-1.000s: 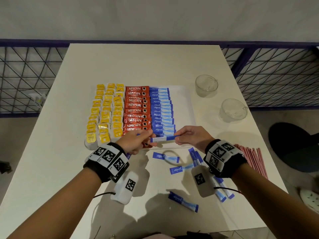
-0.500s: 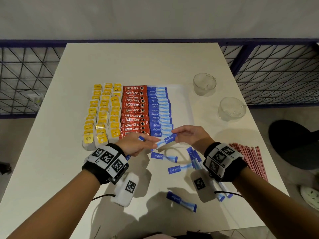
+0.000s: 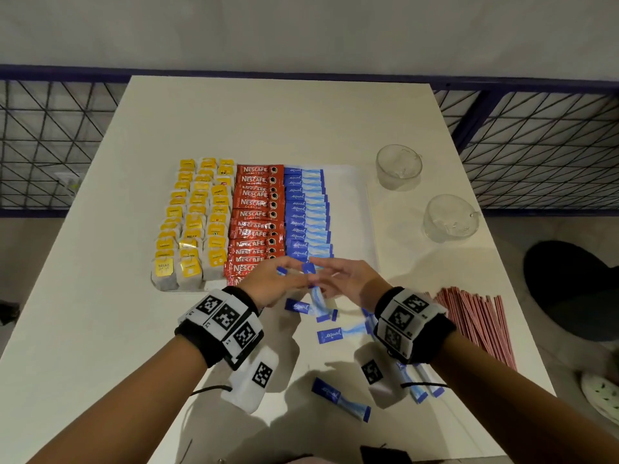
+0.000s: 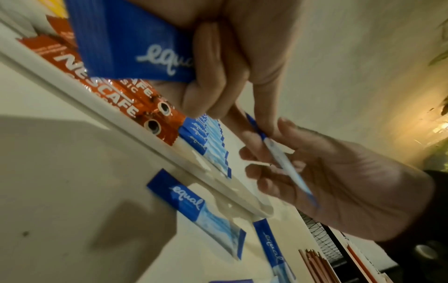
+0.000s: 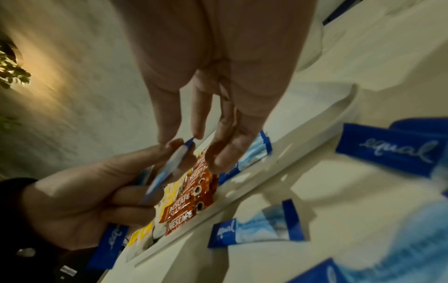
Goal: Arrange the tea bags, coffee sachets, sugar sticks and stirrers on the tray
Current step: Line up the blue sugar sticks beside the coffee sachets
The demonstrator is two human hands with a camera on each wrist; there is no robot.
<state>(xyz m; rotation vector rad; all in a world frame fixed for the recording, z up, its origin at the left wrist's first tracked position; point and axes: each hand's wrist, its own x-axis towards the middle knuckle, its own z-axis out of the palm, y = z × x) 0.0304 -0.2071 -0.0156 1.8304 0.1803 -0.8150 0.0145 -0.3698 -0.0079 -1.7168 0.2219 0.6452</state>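
A white tray [image 3: 350,209] holds yellow tea bags [image 3: 197,226], red coffee sachets [image 3: 256,222] and a column of blue sugar sticks [image 3: 308,212]. My two hands meet over the tray's near edge. My left hand [image 3: 294,276] grips a bundle of sugar sticks [image 4: 126,44] in its curled fingers, and its index finger reaches to one single stick [image 3: 317,294]. My right hand [image 3: 323,272] pinches that single stick [image 4: 278,159] near its top end, and the stick hangs down between the palms. Red stirrers [image 3: 475,326] lie on the table at the right.
Several loose sugar sticks lie on the table below the tray, among them a first stick [image 3: 335,334], a second stick [image 3: 341,400] and a third stick [image 3: 298,306]. Two glass cups [image 3: 398,167] [image 3: 450,219] stand right of the tray. A railing runs behind the table.
The single stick was held level, one end in each hand. The hands have come together and the stick now hangs down from its top end.
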